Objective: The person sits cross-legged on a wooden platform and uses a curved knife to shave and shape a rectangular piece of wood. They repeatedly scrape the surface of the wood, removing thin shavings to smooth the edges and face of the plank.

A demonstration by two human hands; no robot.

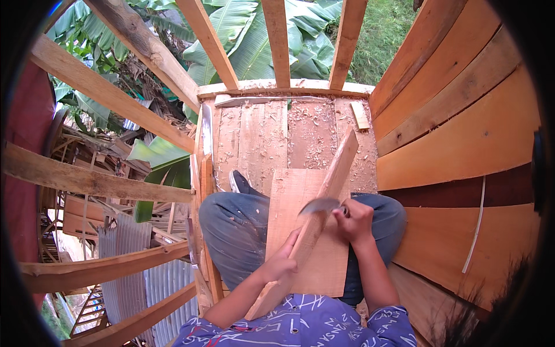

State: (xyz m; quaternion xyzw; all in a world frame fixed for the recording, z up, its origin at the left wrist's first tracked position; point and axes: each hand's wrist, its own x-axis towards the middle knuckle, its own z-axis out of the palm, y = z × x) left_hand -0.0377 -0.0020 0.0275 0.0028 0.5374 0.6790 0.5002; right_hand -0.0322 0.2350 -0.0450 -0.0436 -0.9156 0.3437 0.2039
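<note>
Plank of pale brown wood [307, 236], long and thin, held on a slant

It is right in front of the person, with one hand on each side. Its near end is by the belly, a bit to the left. Its far end points away and to the right. The left hand [281, 266] grips the plank on its near part. The right hand [354, 221] is just beside the plank, wrapped round the handle of a knife with a curved grey metal blade [318, 206]. The blade points left, across the plank, farther up than the left hand. From where I stand, I can't tell if it is biting into the wood. The hands are apart, and the left is nearer the body.

Under the plank is a wide, flat, light wooden board [293, 194], over two bent legs in blue jeans [234, 225]. Past them, curly pale shavings [315, 144] dot the wooden floor [245, 124]. Big green leaves [243, 46] grow outside.
</note>
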